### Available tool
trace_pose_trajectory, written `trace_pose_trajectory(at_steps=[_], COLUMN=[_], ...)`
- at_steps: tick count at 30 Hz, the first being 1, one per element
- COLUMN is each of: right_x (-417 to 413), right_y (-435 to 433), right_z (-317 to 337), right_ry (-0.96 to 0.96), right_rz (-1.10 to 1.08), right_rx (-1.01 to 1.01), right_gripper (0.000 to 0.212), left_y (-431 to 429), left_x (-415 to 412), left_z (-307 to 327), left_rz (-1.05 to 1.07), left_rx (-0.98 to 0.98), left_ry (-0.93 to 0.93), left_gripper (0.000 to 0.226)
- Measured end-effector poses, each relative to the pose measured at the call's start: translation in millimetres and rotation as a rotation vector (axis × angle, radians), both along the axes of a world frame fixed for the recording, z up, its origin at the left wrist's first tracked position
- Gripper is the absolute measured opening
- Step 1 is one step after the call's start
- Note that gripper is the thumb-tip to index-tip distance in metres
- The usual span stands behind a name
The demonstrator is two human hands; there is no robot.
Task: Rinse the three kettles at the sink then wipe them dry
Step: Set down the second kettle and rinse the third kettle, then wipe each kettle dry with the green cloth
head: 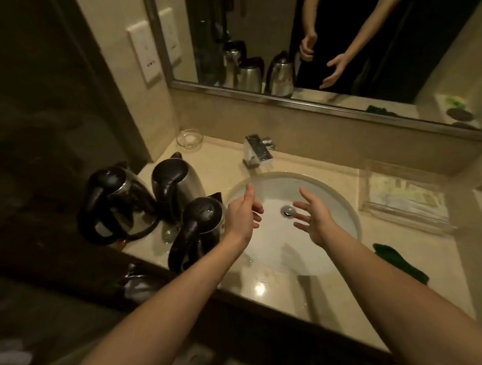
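Hovering mid-frame over the sink (332, 194), left hand (243, 213) and right hand (313, 219) hold nothing, fingers (304, 195) loosely spread, beside three kettles (178, 185) at left.

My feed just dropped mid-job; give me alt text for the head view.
Left hand and right hand hover open and empty over the white sink. Three steel kettles stand on the counter left of it: far-left kettle, back kettle, near kettle. The faucet sits behind; a dark green cloth lies to the right.

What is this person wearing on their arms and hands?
The left hand and right hand show no gloves, rings or watch, and no sleeves reach the wrists. The mirror shows a black short-sleeved top.
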State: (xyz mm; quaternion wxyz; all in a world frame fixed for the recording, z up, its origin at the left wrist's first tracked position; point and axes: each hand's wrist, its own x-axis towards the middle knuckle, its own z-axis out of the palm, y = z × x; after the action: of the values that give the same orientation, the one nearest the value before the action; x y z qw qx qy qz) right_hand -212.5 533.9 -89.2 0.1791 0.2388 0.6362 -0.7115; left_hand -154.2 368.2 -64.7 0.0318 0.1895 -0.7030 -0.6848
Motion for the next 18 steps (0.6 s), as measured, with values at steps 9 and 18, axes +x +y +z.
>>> trace_pose_trajectory(at_steps=[9,18], right_x=[37.1,58.2], right_y=[146.2,239.7], right_z=[-24.3,-56.5], right_ry=[-0.09,-0.166], right_rz=[-0.284,-0.141], right_rx=[0.157,0.711], right_gripper=[0.049,0.059], left_y=[128.5,210.3], left_x=[-12.0,-14.1], left_z=[-33.3,-62.3], left_rz=[-0.273,-0.458], left_rx=[-0.004,-0.095], left_ry=[-0.246,-0.37], left_gripper=[0.061,0.066])
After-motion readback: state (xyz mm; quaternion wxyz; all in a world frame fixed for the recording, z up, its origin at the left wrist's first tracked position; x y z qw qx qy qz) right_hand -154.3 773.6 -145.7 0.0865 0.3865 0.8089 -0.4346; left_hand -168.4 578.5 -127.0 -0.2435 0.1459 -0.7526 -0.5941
